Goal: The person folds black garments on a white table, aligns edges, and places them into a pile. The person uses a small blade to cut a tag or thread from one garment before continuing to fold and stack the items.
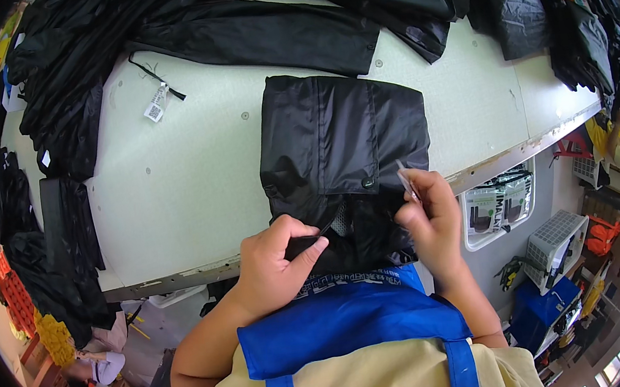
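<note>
**Both hands working the near hem of a black garment**

A person in a blue apron (pixel 347 319) is standing at the near edge of a pale worktop (pixel 186 177), and a folded black garment (pixel 343 151) is lying in front of them, its lower part hanging over that near edge toward the body. The left hand (pixel 276 262) is pinching a fold of the garment's lower edge, thumb and fingers closed on the cloth beside a patch of mesh lining (pixel 342 223). The right hand (pixel 429 218) is gripping a small pale slip, seemingly a tag or label (pixel 406 180), at the garment's right side, just below a dark snap button (pixel 366 182); its fingers are curled shut around it.

Heaps of other black garments (pixel 289 12) are crowding the far edge and the left end of the worktop, and a loose hang tag on a cord (pixel 154 104) is lying near the far left corner.

As a judgement: the slick cloth is draping over the edge, so if the left pinch is loosening, the garment could be sliding off toward the floor. The small slip is looking easy to drop or to tear if the right hand is pulling hard against the fabric. The nearby piles could also be getting mixed with this piece.
</note>
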A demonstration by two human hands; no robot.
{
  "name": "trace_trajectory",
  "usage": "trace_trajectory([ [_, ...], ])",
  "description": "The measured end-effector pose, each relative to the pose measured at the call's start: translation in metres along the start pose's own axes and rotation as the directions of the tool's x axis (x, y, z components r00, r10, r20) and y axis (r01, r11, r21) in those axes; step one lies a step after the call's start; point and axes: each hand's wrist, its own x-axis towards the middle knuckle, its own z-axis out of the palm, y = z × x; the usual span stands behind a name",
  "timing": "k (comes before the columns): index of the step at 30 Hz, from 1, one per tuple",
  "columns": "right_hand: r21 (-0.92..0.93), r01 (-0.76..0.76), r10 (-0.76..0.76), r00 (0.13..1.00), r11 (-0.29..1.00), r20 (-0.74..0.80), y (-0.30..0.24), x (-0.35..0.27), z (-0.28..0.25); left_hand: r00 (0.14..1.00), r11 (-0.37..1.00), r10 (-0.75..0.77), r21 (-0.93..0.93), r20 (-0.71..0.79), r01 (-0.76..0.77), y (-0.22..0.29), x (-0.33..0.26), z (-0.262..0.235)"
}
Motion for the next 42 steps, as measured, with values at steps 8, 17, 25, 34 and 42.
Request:
trace_trajectory([
  [8, -0.443, 0.413, -0.184, 0.862, 0.796, 0.472, -0.012, -0.021, -0.01, 0.978, 0.974, -0.194, -0.105, 0.075, 0.202, 0.001, 0.002, -0.009],
  [17, -0.441, -0.183, 0.083, 0.968, 0.879, -0.236, 0.092, 0.022, -0.054, 0.986, 1.0, -0.028, 0.01, 0.167, 0.027, 0.008, -0.006, -0.006],
  [25, -0.387, 0.037, 0.033, 0.985, 0.921, 0.171, 0.027, -0.059, -0.039, 0.988, 0.913, 0.147, 0.39, -0.045, -0.118, -0.003, -0.026, -0.016],
  [34, 0.2, -0.367, 0.392, 0.914, 0.908, -0.104, 0.013, -0.082, -0.026, 0.982, 0.989, -0.053, 0.125, -0.182, 0.077, -0.006, -0.044, -0.015],
  [42, 0.072, -0.344, 0.351, 0.925, 0.936, -0.147, -0.003, -0.082, -0.024, 0.803, 0.609, 0.456, 0.524, 0.384, -0.596, 0.014, -0.019, 0.009],
])
